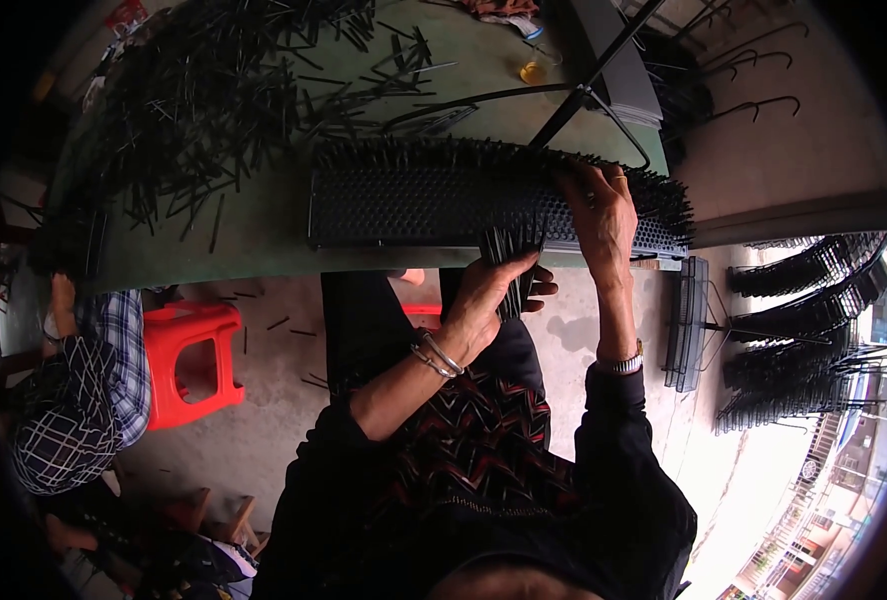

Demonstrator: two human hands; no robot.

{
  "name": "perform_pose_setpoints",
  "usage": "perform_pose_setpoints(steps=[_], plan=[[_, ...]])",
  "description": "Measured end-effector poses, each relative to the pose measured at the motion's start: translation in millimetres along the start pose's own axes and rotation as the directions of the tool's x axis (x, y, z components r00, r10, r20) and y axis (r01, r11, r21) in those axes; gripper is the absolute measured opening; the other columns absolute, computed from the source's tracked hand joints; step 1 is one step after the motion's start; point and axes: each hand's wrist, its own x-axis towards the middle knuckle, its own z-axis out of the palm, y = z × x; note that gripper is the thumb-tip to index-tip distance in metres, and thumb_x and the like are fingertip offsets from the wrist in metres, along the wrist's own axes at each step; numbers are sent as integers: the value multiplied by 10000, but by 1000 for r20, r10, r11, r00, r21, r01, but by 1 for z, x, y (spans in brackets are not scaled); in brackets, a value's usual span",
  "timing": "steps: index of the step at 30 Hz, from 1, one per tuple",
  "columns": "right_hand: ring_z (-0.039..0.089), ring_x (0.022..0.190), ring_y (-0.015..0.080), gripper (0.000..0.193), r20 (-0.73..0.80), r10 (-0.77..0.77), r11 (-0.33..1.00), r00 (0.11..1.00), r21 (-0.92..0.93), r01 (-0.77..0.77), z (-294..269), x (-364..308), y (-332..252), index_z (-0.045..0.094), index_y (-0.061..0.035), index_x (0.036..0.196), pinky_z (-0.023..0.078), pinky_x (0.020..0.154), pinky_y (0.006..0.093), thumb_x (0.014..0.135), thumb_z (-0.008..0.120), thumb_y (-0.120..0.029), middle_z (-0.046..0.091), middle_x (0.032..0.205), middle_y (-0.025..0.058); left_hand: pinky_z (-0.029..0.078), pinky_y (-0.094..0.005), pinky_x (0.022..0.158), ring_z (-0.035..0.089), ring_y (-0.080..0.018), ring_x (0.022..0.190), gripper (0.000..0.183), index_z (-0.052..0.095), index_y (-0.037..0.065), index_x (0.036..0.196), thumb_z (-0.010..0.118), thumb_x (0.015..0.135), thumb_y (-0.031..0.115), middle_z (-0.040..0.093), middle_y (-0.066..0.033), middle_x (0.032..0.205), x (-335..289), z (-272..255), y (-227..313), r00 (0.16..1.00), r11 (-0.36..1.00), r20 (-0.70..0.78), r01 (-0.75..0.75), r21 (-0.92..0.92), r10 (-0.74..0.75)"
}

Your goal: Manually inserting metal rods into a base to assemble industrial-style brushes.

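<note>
A long black tray with a grid of holes (394, 212) lies along the near edge of the green table (274, 240). Dense rows of thin black strips stand upright along its far side and right end. My left hand (479, 302) is closed around a bundle of thin black strips (512, 242), held upright just at the tray's near edge. Over the tray's right half, my right hand (606, 215) reaches down with its fingers drawn together among the standing strips. Whatever is between those fingertips is hidden.
Loose black strips (224, 90) are heaped across the table's far left. A dark metal rod frame (586, 90) rises behind the tray. A red plastic stool (194, 395) stands at left, beside another person in checked clothing (74, 415). Black bristly racks (804, 310) hang at right.
</note>
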Motion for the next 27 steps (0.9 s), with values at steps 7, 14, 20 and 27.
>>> perform_pose_setpoints(steps=[7,14,20,27], plan=[[586,665,123,183,597,81,661,798,567,-492,-34,-35,-2,667,37,1005,476,621,276,899,610,-101,655,789,55,496,-309,665,702,-198,814,262,657,57,1071,630,909,262,714,-98,926,-7,6,6,1000,991,16,18,136,-21],[601,664,110,191,646,128,556,753,582,-594,-38,-36,6,647,57,1015,487,611,250,913,593,-96,654,775,79,479,-261,571,707,-197,776,257,652,39,1090,616,911,219,718,-116,941,-7,3,0,995,978,90,-59,201,42],[617,672,120,158,675,61,485,736,624,-613,-37,-36,9,636,54,990,497,616,253,913,589,-76,658,776,88,462,-251,527,706,-190,775,268,649,36,1089,611,920,240,719,-121,965,-8,-1,2,991,956,127,-66,286,30],[647,703,124,70,223,371,707,902,561,-430,-46,-28,4,595,11,946,506,658,260,919,566,-47,677,777,73,557,-335,688,685,-236,923,362,579,53,1214,583,948,300,684,-146,1061,5,-7,-2,996,995,38,73,74,-76]])
